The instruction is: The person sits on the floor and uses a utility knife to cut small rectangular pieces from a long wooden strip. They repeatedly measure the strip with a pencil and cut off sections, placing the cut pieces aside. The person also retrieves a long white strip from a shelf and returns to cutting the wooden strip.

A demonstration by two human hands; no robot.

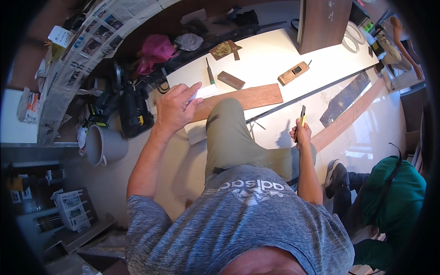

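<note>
My left hand (181, 102) is closed on a thin white piece (205, 90), over the left end of a long reddish-brown board (254, 95) on the white work surface (256, 56). My right hand (300, 135) grips a yellow and black utility knife (302, 118), blade end upward, below the board's right end. My left leg rests against the board. Behind the board lie a short wooden block (230, 80) and a green-handled tool (210, 73); a wooden plane (288, 76) lies farther right.
A grey bucket (105, 144) and black tool case (133, 114) stand left. Pink plastic (156, 50) lies behind. An upright brown panel (323, 25) stands at the back. A person in green (396, 197) is close at lower right, another person's arm (408, 52) at upper right.
</note>
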